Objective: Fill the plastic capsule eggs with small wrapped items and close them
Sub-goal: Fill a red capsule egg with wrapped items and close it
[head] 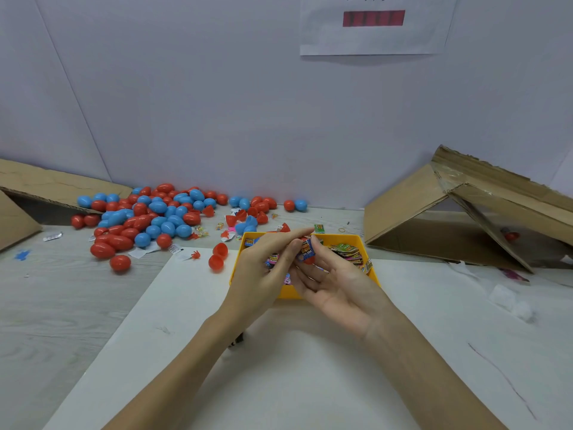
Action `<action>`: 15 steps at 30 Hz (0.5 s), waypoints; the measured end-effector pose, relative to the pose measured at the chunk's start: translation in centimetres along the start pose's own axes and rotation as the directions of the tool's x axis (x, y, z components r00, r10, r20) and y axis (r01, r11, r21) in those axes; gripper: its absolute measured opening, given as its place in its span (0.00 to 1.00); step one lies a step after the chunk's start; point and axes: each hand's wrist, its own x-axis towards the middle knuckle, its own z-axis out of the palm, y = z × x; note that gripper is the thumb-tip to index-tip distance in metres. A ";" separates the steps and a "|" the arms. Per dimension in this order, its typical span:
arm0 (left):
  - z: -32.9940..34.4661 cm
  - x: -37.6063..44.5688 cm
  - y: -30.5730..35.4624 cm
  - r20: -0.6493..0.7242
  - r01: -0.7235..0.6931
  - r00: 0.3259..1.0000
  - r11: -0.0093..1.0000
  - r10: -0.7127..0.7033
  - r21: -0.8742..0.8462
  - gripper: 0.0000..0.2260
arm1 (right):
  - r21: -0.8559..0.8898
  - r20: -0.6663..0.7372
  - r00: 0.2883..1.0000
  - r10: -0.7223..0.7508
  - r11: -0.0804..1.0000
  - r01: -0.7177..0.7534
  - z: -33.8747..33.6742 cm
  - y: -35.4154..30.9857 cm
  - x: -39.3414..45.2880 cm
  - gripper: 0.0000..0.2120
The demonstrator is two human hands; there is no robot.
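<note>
At the left edge of the frame a flattened cardboard sheet [46,184] leans over the grey bench [62,305], and just right of it a heap of closed red and blue capsule eggs [148,218] spreads along the foot of the white wall. Below the heap's right end, an open red egg [218,256] lies in two joined halves at the corner of a white board [279,383] that covers the lower middle of the frame. The left hand [263,268] reaches up from the lower centre, fingers extended forward and thumb meeting the right hand's fingers; it seems to pinch something there, though I cannot tell exactly what. Between both hands, in the centre of the frame, sits a small wrapped item [308,249] with orange and blue print, pushed against a red egg half [310,259]. The right hand [335,283] lies palm up, its fingers curled around that half and the item. Beneath both hands stands a yellow tray [370,259] holding more wrapped packets [348,252]. At the right a cardboard box [465,218] lies tipped on its side.
</note>
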 end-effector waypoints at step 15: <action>-1.3 0.6 0.4 0.058 -0.180 0.984 0.951 0.171 0.252 0.18 | -0.558 0.025 0.881 -0.473 0.725 0.405 -0.5 1.6 0.5 0.07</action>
